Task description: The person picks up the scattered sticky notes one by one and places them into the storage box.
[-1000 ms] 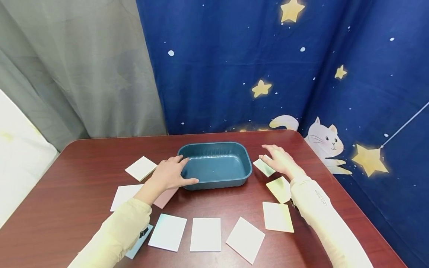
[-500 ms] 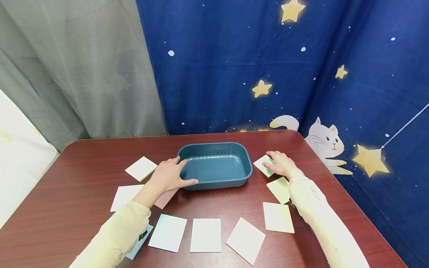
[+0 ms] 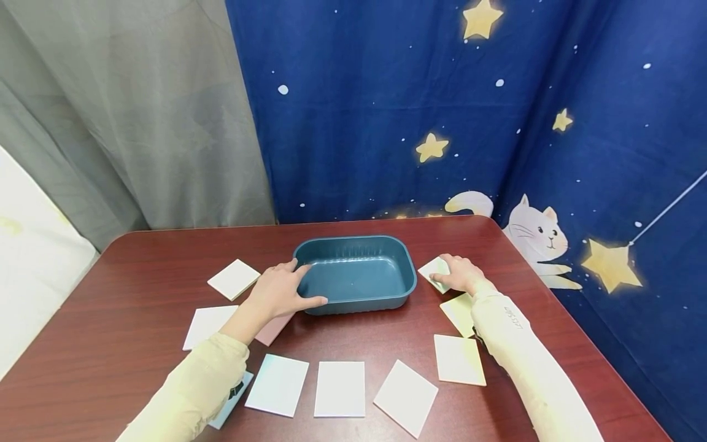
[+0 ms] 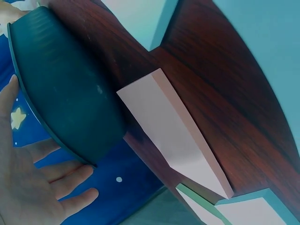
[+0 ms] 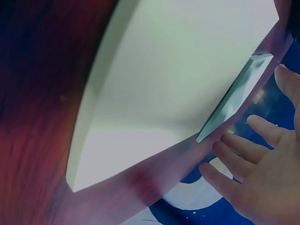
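A dark teal plastic basin [image 3: 359,304] stands near the middle of the table. At its left rim my left hand [image 3: 276,291] has its fingers and thumb spread, touching the edge; in the left wrist view this hand [image 4: 37,192] lies along the rim of the basin [image 4: 61,84]. Right of the basin, my right hand [image 3: 463,273] reaches low over a pale green square pad [image 3: 436,273], thumb toward its near side and fingers at its far side. The right wrist view has the relaxed fingers [image 5: 229,157] beside that green pad [image 5: 236,101], behind a larger-looking yellowish pad [image 5: 164,70].
Several square pads lie in a curve around the basin: a yellow pad [image 3: 458,313], a cream pad [image 3: 459,361], white pads [image 3: 339,388], a light blue pad [image 3: 277,385] and a pink pad [image 4: 164,126]. A starry blue curtain [image 3: 353,110] hangs behind the table.
My right hand has come down onto the green pad, its thumb and fingers drawing closer around it. The left hand stays at the basin's rim.
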A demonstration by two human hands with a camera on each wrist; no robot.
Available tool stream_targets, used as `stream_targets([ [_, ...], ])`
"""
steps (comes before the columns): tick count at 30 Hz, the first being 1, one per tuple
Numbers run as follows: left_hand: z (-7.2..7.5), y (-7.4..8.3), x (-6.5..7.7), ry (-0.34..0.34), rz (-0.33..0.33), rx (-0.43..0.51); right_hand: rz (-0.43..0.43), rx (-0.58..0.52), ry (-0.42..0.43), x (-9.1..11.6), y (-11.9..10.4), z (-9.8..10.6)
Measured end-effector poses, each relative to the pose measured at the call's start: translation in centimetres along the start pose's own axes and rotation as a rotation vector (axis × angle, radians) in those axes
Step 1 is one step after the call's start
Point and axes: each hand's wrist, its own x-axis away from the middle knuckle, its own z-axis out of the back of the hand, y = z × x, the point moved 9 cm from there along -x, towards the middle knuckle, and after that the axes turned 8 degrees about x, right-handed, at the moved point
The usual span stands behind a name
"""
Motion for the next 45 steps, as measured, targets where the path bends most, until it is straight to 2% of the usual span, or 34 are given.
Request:
stream_targets([
  [1,0.0,0.0,0.0,0.001,-0.001,0.0,0.014,0.009,0.017,-0.1,0.1,-0.2],
  [7,-0.1,0.1,-0.1,0.005,-0.007,0.0,-0.018,0.013,-0.023,-0.3,0.6,-0.9],
  [8,0.0,0.1,-0.1,0.006,-0.007,0.002,-0.042,0.01,-0.048,-0.2,0.5,-0.8],
  [17,0.3,0.2,0.0,0.017,-0.01,0.006,-0.059,0.011,-0.058,-0.7,0.6,-0.7],
  [32,0.2,0.3,0.0,0.015,-0.008,0.016,-0.084,-0.031,-0.017,-0.8,0.3,-0.1],
  [39,0.2,0.2,0.1,0.018,-0.011,0.022,-0.04,-0.035,0.043,-0.7,-0.2,0.4],
  [45,0.1,0.1,0.1,0.017,-0.011,0.014,0.073,-0.013,0.137,-0.6,-1.3,1.2],
])
